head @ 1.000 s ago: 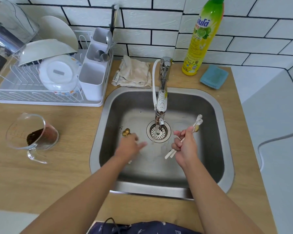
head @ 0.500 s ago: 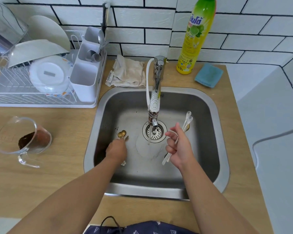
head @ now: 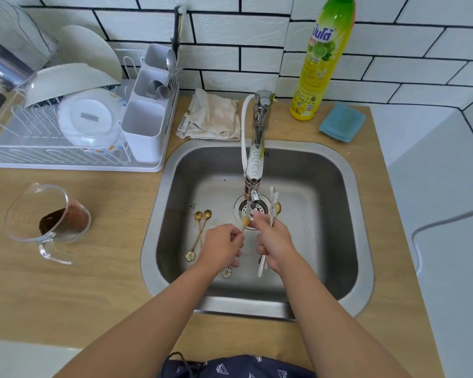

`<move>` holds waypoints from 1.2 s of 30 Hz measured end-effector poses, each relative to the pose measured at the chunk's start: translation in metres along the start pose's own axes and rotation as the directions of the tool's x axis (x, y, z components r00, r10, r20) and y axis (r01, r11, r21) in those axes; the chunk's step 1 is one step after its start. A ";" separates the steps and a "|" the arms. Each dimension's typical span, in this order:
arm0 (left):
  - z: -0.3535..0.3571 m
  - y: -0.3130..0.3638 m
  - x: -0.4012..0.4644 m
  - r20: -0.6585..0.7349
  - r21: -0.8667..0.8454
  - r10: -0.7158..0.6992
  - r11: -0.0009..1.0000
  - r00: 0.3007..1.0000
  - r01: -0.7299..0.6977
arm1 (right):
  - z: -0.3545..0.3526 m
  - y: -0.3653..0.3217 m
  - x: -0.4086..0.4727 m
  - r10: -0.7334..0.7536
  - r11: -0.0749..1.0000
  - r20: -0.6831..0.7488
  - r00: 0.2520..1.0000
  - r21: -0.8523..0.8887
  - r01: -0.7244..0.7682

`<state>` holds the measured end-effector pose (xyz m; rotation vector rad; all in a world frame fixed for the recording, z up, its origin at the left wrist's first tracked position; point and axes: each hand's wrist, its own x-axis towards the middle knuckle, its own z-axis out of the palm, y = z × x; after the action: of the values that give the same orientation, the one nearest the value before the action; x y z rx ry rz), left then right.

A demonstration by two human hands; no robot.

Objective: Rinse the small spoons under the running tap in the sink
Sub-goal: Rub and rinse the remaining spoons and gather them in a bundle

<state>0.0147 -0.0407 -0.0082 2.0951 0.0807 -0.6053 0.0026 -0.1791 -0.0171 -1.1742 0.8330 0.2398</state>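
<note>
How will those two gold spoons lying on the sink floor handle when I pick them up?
The two gold spoons look thin and metal, so probably stiff and light. Lying flat on the wet sink floor, they may be slippery and awkward to pinch. Their flower-shaped ends could offer the better hold.

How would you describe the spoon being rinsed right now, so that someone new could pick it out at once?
Start at the steel sink and follow the tap down to its water stream. The gold spoon has its bowl at that stream, its thin handle pinched by the left hand. Unlike the two gold spoons lying left on the sink floor, it is lifted and held.
</note>
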 end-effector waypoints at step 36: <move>-0.010 0.013 -0.007 0.066 0.221 0.058 0.973 0.996 -0.071 | 0.007 -0.004 -0.003 -0.217 0.932 0.116 0.969 -0.271 0.241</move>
<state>0.0161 -0.0388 0.0098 2.2842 -0.0937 -0.6619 0.0060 -0.1742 -0.0111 -1.5091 0.5920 0.2183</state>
